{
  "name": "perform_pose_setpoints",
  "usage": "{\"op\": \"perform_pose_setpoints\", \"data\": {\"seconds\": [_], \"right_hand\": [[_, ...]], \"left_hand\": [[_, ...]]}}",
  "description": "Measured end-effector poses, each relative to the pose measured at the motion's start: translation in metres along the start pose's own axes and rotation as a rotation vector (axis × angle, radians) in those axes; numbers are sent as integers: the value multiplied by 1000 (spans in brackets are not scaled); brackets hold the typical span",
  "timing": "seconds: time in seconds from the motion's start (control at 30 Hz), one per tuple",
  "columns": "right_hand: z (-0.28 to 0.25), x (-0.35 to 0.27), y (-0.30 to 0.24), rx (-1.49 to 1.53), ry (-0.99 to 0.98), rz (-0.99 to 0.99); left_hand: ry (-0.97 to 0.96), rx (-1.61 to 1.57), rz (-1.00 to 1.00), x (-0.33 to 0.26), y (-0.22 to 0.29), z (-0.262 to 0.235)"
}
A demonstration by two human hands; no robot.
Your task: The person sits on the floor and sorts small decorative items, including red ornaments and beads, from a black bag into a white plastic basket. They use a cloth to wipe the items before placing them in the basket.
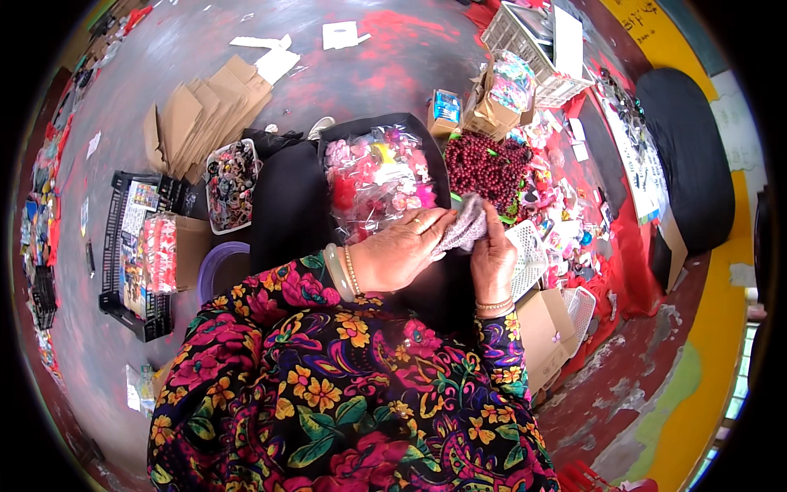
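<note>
A crumpled greyish-mauve cloth is bunched between my two hands, above the lap. My left hand comes from the left with its fingers pressed together on the cloth's left side. My right hand grips the cloth from the right, thumb and fingers closed on its edge. Just beyond the hands is a black tray filled with clear plastic bags of pink, red and yellow pieces. A heap of dark red beads lies right of the tray. What lies inside the folded cloth, if anything, is hidden.
On the left are a white bin of small rings, a purple basin, a black crate and flattened cardboard. To the right lie a white perforated basket, an open carton and scattered trinkets. A grey crate stands farther off.
</note>
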State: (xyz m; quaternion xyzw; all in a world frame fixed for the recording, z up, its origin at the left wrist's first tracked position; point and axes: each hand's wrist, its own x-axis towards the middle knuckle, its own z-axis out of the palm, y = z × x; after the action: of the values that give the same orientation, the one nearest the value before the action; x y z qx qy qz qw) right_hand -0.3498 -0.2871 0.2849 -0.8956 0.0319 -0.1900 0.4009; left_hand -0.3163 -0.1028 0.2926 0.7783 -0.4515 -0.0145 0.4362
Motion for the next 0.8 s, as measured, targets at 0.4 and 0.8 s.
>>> {"op": "perform_pose_setpoints", "data": {"seconds": [0.4, 0.8], "right_hand": [[-7, -2, -23, 667, -410, 405], [67, -28, 29, 1611, -406, 716]], "left_hand": [[446, -105, -72, 5, -31, -16], [-122, 95, 240, -6, -13, 20]]}}
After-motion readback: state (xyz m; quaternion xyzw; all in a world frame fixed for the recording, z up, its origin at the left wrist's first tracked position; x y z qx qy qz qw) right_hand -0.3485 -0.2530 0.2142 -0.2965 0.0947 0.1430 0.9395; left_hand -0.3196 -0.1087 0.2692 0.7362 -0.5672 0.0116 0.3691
